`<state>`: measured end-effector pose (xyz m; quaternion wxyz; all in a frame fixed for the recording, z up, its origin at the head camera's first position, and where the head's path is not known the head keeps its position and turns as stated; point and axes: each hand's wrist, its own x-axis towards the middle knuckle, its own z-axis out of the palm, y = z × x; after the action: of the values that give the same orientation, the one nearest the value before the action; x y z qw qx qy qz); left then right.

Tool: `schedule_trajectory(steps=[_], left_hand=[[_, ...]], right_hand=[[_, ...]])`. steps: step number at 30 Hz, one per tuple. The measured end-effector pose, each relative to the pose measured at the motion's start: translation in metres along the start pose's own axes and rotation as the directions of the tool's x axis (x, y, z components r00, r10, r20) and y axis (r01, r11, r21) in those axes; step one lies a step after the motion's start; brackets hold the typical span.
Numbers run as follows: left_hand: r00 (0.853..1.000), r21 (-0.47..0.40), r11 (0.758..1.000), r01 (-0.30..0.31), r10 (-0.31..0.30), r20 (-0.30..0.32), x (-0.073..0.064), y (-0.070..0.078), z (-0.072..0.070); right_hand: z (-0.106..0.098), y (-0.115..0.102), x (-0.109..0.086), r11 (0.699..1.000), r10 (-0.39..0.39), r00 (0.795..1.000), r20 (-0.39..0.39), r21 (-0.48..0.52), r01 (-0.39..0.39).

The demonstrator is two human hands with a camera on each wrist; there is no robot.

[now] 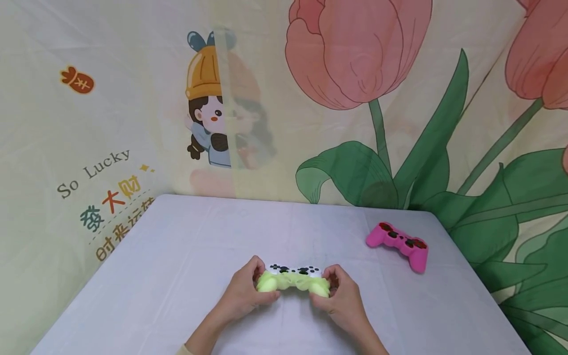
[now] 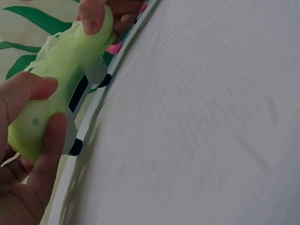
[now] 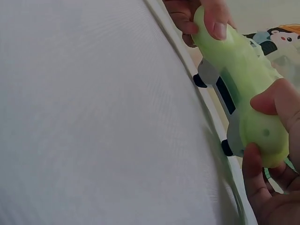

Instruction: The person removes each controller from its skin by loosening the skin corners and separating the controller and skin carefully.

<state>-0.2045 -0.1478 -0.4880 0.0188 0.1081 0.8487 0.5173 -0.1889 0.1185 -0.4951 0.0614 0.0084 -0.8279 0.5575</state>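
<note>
Nearest me, my left grip and right grip are both clamped on a white game controller, one at each end. A yellow-green rubbery sleeve covers its handles and the side toward me, leaving the white face with its black thumbsticks showing on the far side. I hold it over the white-covered surface, about midway between the left and right edges. Farther off, a pink-sleeved game controller lies at a slant near the right edge, short of the far right corner. Past the far edge hangs a cream cloth backdrop printed with pink tulips, green leaves and a cartoon figure in an orange hat; beyond the left edge, the words "So Lucky" stand above Chinese characters.
</note>
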Motion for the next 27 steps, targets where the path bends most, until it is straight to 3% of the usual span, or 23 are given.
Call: schedule_trajectory(steps=[6, 9, 17, 27], left_hand=[[0.998, 0.030, 0.999, -0.032, 0.033, -0.052, 0.0022, -0.0027, 0.0013], [0.998, 0.043, 0.998, -0.054, 0.056, -0.041, 0.0024, -0.0029, 0.0001], [0.984, 0.093, 0.981, -0.171, 0.164, 0.076, 0.0004, -0.0048, -0.0029], [0.960, 0.218, 0.935, -0.278, 0.273, 0.054, -0.0002, -0.0040, -0.0031]], right_hand=[[-0.0009, 0.0025, 0.0006, 0.997, -0.029, 0.999, 0.031, 0.077, 0.026], [-0.0021, 0.0015, 0.0010, 0.995, -0.059, 0.997, 0.054, 0.089, 0.054], [-0.0069, -0.0021, -0.0002, 0.983, -0.162, 0.983, 0.091, -0.072, 0.169], [-0.0058, -0.0016, -0.0025, 0.944, -0.259, 0.962, 0.092, -0.186, 0.272]])
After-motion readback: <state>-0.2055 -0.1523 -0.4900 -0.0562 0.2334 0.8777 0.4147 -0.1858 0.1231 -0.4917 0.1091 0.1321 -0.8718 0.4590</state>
